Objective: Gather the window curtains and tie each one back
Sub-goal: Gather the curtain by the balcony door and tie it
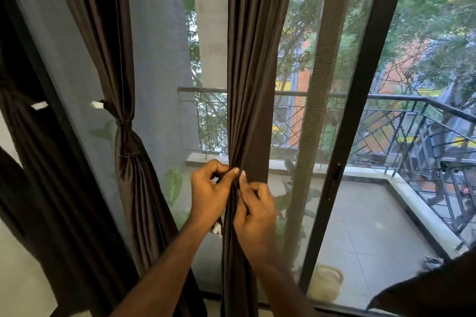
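A dark brown curtain [251,85] hangs gathered into a narrow bundle in the middle of the window. My left hand [210,192] pinches its folds from the left at waist height, thumb and fingers curled. Just below and to the right, my right hand [255,210] grips the same bundle. A thin dark strip runs between my hands, and a white tab [217,228] shows below my left wrist. To the left a second brown curtain [123,72] is tied back with a band [123,122] that has a white end.
A third dark curtain [33,162] with a white tab hangs at the far left. Behind the glass and mesh screen are a balcony railing [412,121], potted leaves and a pale pot [327,283]. The dark sliding door frame [360,110] stands right of the curtain.
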Motion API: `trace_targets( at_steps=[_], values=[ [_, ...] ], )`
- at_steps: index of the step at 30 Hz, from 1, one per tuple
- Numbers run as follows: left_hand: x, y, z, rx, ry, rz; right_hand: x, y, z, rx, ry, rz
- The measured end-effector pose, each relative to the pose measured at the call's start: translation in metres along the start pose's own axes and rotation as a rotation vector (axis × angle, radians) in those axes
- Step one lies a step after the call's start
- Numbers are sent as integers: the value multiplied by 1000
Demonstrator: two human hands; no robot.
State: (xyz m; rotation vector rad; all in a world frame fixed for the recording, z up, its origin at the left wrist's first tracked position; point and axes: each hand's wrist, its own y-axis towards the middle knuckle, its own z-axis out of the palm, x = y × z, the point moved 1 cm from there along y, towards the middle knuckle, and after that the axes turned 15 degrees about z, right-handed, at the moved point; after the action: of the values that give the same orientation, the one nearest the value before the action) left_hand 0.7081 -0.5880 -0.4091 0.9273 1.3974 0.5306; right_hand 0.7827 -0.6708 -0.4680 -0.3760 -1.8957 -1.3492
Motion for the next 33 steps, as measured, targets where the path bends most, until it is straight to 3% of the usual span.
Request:
trace_targets(
  at_steps=[5, 8, 17, 24, 26, 28, 30, 33],
  values=[
    [2, 2, 1, -34, -247, -274, 5, 1, 8, 41, 21, 11],
    [3, 4, -1, -18, -359, -331, 6, 0, 9, 23, 27, 26],
    [11, 4, -8, 57, -383, -234, 0, 2, 20, 37, -152, -11],
    [14, 12, -16, 128, -163, -114, 3, 5, 13, 113, -191, -67],
    [14, 11, -20, 134, -185, -138, 4, 13, -2, 125, 17, 45],
    [16, 9, -24, 118, -213, -180, 1, 24, -16, 52, 221, 285],
    [18, 8, -27, 103, -243, -212, -12, 38, -24, -34, 266, 527],
    [20, 9, -29, 114, -260, -210, -31, 56, -24, 12, 379, 719]
  ],
)
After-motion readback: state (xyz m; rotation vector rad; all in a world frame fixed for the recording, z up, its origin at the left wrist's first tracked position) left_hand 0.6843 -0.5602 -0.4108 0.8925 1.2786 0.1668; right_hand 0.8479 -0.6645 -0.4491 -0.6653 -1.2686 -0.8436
